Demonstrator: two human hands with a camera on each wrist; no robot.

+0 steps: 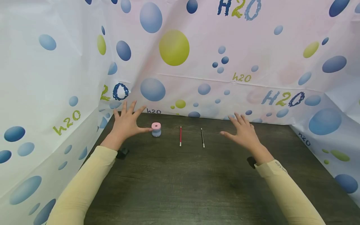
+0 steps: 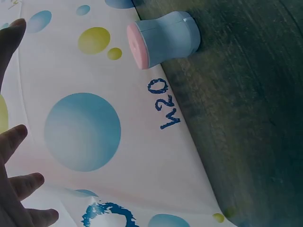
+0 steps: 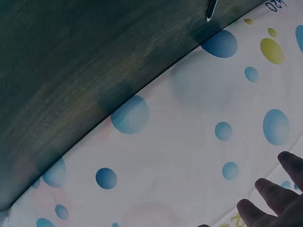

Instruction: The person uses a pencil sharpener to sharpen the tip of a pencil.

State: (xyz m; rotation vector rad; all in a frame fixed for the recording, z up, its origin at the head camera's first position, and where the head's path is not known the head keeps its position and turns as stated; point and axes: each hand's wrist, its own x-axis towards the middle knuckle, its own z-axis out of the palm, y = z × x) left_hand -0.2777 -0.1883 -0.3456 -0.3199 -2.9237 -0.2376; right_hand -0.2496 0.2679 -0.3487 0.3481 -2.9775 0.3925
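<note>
A pink-topped, blue-bodied pencil sharpener point(image 1: 156, 130) with a hole in its top stands upright at the table's back left; its waisted side shows in the left wrist view point(image 2: 170, 39). To its right lie a red pencil point(image 1: 180, 136) and a black pencil point(image 1: 202, 137), roughly parallel and apart. My left hand point(image 1: 126, 123) hovers left of the sharpener with fingers spread; its thumb overlaps the sharpener's edge in the head view, and contact cannot be told. Right of the black pencil, my right hand point(image 1: 242, 131) is raised with spread fingers, holding nothing. The black pencil's tip point(image 3: 210, 14) shows in the right wrist view.
The dark wood-grain table point(image 1: 168, 187) stretches toward me. A white sheet with blue and green dots point(image 1: 202, 68) rises behind it and along both sides. A dark strap-like piece point(image 1: 122, 153) shows at the left wrist, another dark piece point(image 1: 251, 162) at the right.
</note>
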